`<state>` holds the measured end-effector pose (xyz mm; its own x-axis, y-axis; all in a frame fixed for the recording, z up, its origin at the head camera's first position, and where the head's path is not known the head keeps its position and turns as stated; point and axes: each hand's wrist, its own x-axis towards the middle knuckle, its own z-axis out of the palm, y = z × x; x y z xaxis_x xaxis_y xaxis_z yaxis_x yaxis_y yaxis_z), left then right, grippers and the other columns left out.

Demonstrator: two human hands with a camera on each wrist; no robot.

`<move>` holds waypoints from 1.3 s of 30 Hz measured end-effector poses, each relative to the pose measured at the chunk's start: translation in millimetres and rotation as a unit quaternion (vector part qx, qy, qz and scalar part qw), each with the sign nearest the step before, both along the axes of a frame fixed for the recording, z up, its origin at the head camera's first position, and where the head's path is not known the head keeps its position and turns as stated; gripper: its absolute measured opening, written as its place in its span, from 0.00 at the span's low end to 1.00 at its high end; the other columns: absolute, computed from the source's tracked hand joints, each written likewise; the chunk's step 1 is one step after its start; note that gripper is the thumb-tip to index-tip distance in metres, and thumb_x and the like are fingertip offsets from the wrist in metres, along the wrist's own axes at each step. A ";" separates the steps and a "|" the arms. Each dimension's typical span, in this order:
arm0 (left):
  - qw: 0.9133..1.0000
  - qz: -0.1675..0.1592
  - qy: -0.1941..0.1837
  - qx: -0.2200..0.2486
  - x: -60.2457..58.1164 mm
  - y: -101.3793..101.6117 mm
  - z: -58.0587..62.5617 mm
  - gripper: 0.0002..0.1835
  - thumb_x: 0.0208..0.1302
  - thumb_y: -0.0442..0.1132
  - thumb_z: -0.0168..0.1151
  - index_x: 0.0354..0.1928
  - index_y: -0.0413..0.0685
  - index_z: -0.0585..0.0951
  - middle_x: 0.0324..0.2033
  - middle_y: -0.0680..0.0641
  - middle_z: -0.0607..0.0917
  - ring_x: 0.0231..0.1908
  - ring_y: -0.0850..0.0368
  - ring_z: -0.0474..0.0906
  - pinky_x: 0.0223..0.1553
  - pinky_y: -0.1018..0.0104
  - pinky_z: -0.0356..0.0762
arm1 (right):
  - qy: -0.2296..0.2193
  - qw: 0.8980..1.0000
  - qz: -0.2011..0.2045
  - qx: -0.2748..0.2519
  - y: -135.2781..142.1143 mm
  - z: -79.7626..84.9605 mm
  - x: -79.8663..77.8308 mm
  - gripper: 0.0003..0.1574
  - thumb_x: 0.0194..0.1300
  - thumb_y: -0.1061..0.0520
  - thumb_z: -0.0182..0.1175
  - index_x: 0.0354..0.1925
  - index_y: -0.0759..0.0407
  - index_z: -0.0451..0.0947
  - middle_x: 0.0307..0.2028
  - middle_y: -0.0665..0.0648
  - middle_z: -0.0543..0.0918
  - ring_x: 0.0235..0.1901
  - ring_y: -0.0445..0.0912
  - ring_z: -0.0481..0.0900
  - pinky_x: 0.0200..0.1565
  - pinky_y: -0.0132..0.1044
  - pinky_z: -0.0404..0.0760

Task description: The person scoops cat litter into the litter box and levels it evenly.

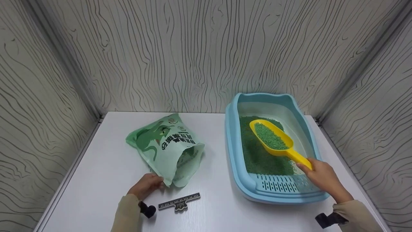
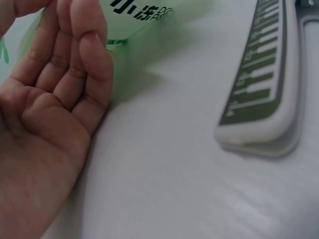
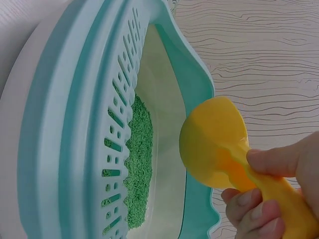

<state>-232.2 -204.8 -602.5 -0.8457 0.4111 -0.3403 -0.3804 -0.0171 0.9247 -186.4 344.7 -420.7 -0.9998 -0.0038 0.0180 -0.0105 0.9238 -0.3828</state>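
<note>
You are holding the stiff-looking scoop (image 1: 288, 152) over the tray (image 1: 234, 151) at right, right hand (image 1: 325, 178) gripping its handle (image 1: 299, 158), likely steadiest for loose pellets (image 1: 270, 138); left hand (image 1: 146, 186) is pinching the soft-looking bag (image 1: 170, 149) at left.

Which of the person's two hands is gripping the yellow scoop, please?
The right hand grips the yellow litter scoop by its handle, above the blue litter box; the left hand is at the open end of the green cat litter bag.
</note>
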 end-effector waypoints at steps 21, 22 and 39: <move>1.000 -0.001 0.005 -0.021 8.4 3.3 22.6 0.09 0.60 0.36 0.55 0.24 0.52 0.80 0.23 0.59 0.81 0.30 0.65 0.77 0.40 0.70 0.76 | -0.042 0.998 -0.037 -0.002 17.2 -7.4 -10.4 0.30 0.66 0.42 0.49 0.38 0.72 0.72 0.20 0.54 0.68 0.23 0.45 0.66 0.25 0.34 0.62; 1.000 -0.001 0.004 -0.022 8.1 3.3 21.9 0.09 0.60 0.36 0.55 0.25 0.52 0.80 0.23 0.59 0.81 0.30 0.65 0.77 0.41 0.70 0.76 | -0.046 0.998 -0.040 -0.001 17.6 -7.7 -10.8 0.31 0.66 0.42 0.49 0.38 0.72 0.72 0.20 0.54 0.68 0.23 0.45 0.66 0.26 0.34 0.62; 1.000 0.007 0.007 -0.020 -0.2 -0.3 -0.6 0.06 0.58 0.39 0.58 0.25 0.52 0.80 0.23 0.59 0.81 0.30 0.65 0.78 0.40 0.70 0.77 | -0.106 0.989 -0.099 -0.038 15.4 -15.8 -16.5 0.27 0.65 0.47 0.48 0.38 0.73 0.69 0.19 0.53 0.65 0.20 0.44 0.65 0.23 0.33 0.65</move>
<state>-232.4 -205.1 -603.2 -0.8557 0.3861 -0.3446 -0.3678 0.0148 0.9298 -202.9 360.1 -436.5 -0.9621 0.1864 -0.1992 0.2562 0.8681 -0.4252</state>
